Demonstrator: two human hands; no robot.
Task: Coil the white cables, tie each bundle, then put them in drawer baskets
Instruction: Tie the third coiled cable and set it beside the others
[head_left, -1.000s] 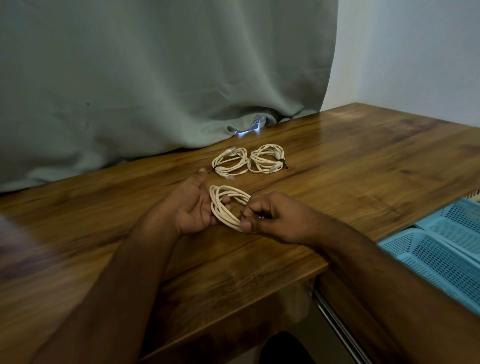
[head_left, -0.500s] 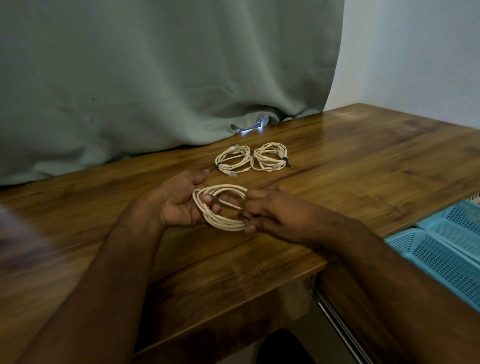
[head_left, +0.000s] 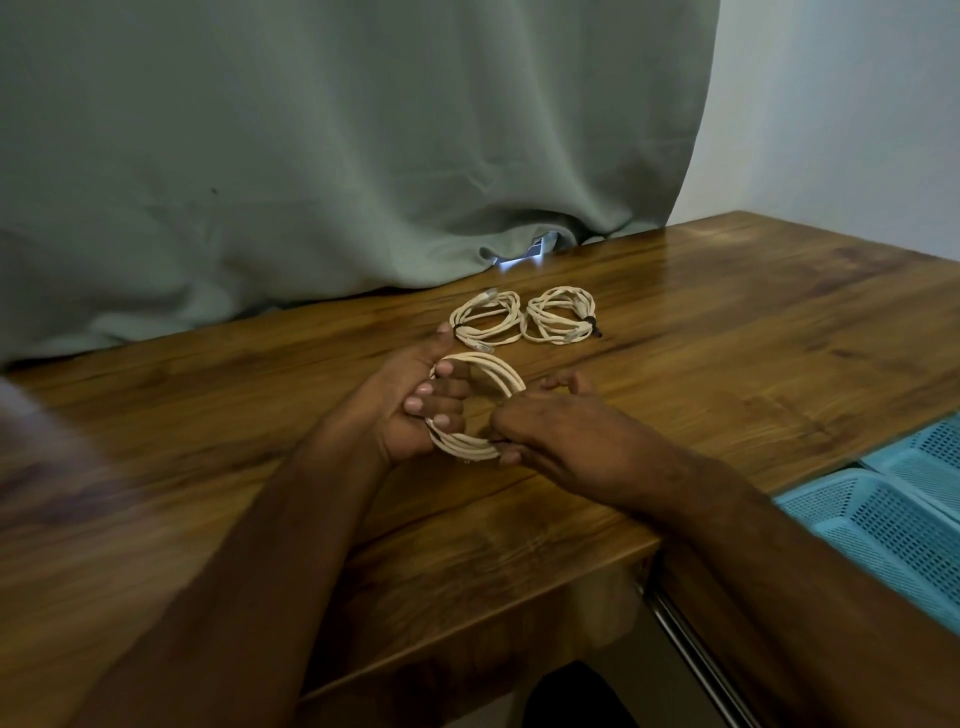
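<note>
A coiled white cable (head_left: 496, 376) is held upright over the wooden table (head_left: 727, 353). My left hand (head_left: 415, 400) grips the coil's left side with its fingers curled through the loop. My right hand (head_left: 550, 431) pinches the coil's lower right part, and a thin dark tie seems to lie between its fingers. Behind them two other coiled white cables lie flat side by side: the left bundle (head_left: 485, 317) and the right bundle (head_left: 561, 314), which has a black tie around it.
Light blue mesh drawer baskets (head_left: 883, 525) sit lower at the right, beside the table's edge. A grey-green curtain (head_left: 311, 156) hangs along the table's back edge. A metal drawer rail (head_left: 696, 660) runs below the table front.
The coil has turned from lying nearly flat to standing more upright. My left fingers have curled further through the loop, and my right hand has shifted to the coil's lower right.
</note>
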